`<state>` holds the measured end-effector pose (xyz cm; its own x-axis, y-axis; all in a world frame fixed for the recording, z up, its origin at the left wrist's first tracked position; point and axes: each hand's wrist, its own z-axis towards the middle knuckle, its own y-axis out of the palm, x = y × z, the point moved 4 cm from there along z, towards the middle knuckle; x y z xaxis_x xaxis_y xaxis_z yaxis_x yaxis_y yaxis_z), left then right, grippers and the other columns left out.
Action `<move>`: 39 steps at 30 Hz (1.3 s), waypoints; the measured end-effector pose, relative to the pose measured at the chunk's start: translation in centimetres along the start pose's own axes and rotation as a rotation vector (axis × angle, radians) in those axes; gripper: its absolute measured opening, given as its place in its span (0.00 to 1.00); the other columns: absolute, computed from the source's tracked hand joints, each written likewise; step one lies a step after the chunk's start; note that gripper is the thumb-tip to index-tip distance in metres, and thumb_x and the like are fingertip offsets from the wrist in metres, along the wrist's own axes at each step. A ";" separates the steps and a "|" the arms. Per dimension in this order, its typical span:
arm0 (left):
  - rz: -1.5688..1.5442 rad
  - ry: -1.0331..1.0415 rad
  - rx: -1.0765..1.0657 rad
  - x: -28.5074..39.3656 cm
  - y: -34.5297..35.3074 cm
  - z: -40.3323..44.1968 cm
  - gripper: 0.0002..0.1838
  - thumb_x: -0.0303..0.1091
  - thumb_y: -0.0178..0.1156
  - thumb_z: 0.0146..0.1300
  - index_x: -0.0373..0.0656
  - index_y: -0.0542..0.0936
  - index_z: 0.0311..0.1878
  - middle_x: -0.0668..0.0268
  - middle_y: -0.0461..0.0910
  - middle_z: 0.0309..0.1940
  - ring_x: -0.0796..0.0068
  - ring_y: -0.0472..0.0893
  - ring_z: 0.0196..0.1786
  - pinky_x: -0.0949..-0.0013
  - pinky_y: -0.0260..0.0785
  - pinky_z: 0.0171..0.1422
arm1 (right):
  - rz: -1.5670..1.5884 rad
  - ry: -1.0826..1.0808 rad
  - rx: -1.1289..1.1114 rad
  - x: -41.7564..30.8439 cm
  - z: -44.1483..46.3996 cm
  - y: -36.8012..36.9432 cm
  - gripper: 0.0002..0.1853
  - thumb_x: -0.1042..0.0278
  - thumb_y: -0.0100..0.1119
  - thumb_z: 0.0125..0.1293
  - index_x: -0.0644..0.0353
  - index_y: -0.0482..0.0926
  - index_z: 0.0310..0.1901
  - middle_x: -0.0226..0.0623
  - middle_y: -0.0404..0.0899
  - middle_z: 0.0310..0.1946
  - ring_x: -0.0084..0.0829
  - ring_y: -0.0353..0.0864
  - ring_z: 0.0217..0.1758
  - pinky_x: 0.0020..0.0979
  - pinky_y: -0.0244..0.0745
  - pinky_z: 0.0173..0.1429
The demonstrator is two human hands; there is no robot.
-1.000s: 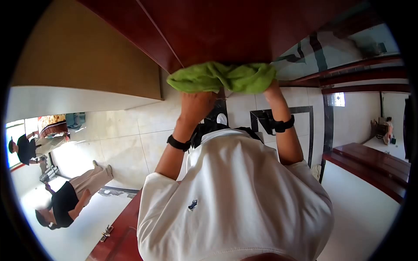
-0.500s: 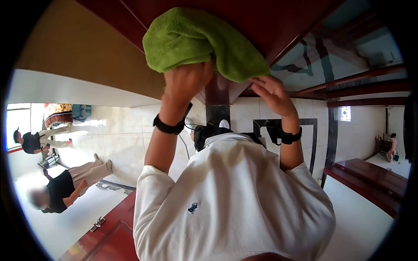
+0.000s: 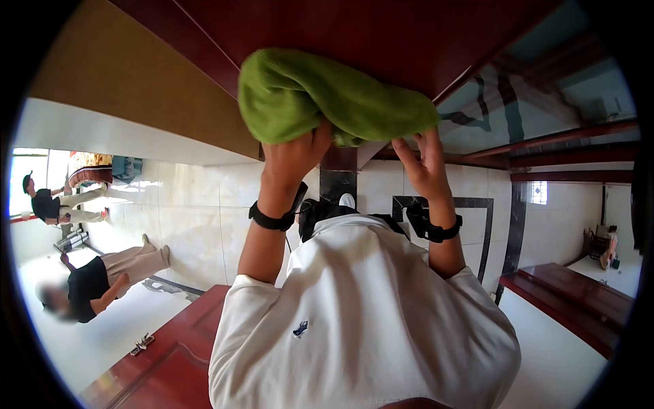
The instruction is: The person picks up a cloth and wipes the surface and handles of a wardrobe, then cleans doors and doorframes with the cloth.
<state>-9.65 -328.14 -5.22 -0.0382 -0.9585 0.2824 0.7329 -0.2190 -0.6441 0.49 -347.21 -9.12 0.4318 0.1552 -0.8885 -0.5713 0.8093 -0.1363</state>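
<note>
A crumpled green cloth (image 3: 340, 99) lies against a glossy dark red wooden surface (image 3: 354, 34). My left hand (image 3: 294, 155) is closed on the cloth's lower left part, and its fingertips are hidden in the folds. At the right end of the cloth, my right hand (image 3: 428, 163) has thumb and fingers apart, with fingertips at the lower edge. Whether those fingertips press on the cloth is hard to see. Both wrists wear black bands.
A brown panel (image 3: 129, 75) borders the red wood at left; a glass pane (image 3: 538, 88) in red framing is at right. Pale floor tiles (image 3: 194, 191) lie below. Two people stand at far left. A red door (image 3: 160, 341) with a metal latch is at lower left.
Both hands and the cloth have come lower in view, toward my body, and slightly right. The cloth is now bunched into a longer, flatter roll. The person at lower left has shifted slightly.
</note>
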 end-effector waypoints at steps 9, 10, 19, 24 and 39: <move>0.051 0.086 -0.136 3.4 3.1 -1.1 0.18 0.30 0.65 0.50 0.41 0.81 0.47 0.56 0.79 0.49 0.53 0.77 0.52 0.51 0.68 0.58 | -0.058 0.016 0.036 1.4 -0.4 -0.1 0.21 0.72 0.60 0.65 0.66 0.68 0.57 0.35 0.78 0.42 0.21 0.78 0.37 0.23 0.73 0.34; 0.017 0.074 -0.135 3.2 2.9 -0.8 0.18 0.29 0.65 0.49 0.42 0.81 0.46 0.57 0.80 0.47 0.54 0.77 0.51 0.52 0.69 0.57 | -0.023 -0.002 0.061 1.0 -0.2 -0.2 0.21 0.72 0.60 0.64 0.66 0.68 0.57 0.35 0.78 0.42 0.21 0.78 0.38 0.24 0.73 0.37; 0.025 0.042 -0.022 2.6 -0.8 0.7 0.16 0.26 0.62 0.52 0.37 0.80 0.47 0.53 0.79 0.47 0.50 0.77 0.50 0.53 0.69 0.55 | -0.448 -0.405 0.322 -8.8 4.5 0.7 0.21 0.73 0.63 0.60 0.64 0.73 0.55 0.43 0.73 0.51 0.42 0.71 0.53 0.40 0.67 0.57; -0.149 0.008 -0.151 1.7 2.6 -4.6 0.19 0.27 0.63 0.50 0.39 0.79 0.48 0.52 0.77 0.50 0.46 0.73 0.57 0.48 0.64 0.62 | -0.956 -0.550 0.282 -8.3 5.4 5.3 0.14 0.74 0.66 0.56 0.57 0.81 0.45 0.45 0.73 0.47 0.49 0.72 0.48 0.45 0.69 0.52; -0.382 -0.299 -0.029 -6.0 -1.6 -4.0 0.18 0.20 0.62 0.48 0.39 0.80 0.46 0.54 0.80 0.44 0.49 0.79 0.47 0.56 0.72 0.50 | -1.100 -0.550 0.114 -7.8 6.0 10.7 0.07 0.75 0.64 0.47 0.56 0.82 0.31 0.40 0.75 0.36 0.44 0.74 0.36 0.43 0.69 0.45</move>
<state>-13.29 -322.80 -8.74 -0.1008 -0.7149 0.6919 0.6850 -0.5542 -0.4729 -4.81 -336.38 -1.00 0.8959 -0.4437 -0.0192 0.3335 0.7006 -0.6308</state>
